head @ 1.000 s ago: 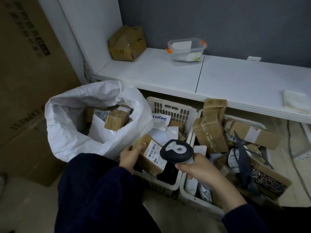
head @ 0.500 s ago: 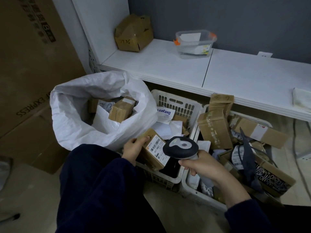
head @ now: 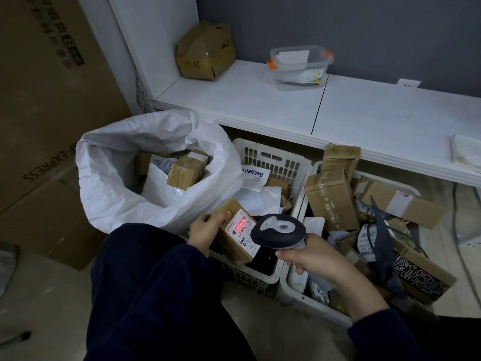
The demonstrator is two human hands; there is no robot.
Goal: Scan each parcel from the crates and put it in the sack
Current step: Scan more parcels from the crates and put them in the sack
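My left hand (head: 205,229) grips a small brown cardboard parcel (head: 235,239) by its left end, over the near edge of the left white crate (head: 276,158). A red scan line glows across the barcode on its white label. My right hand (head: 309,259) holds a dark handheld scanner (head: 278,230), its head just right of the label and pointed at it. The open white sack (head: 109,183) stands to the left, with several parcels inside. The right crate (head: 291,287) is piled with boxes and bags.
A white shelf (head: 260,100) runs above the crates, carrying a crumpled brown box (head: 205,52) and a clear plastic tub (head: 299,66). Large cardboard cartons (head: 44,100) stand at the left. My dark-clad knee (head: 151,277) fills the foreground.
The scanner's red line now lights the parcel's barcode; earlier it did not. The parcel and both hands stay nearly where they were, while the view has shifted slightly.
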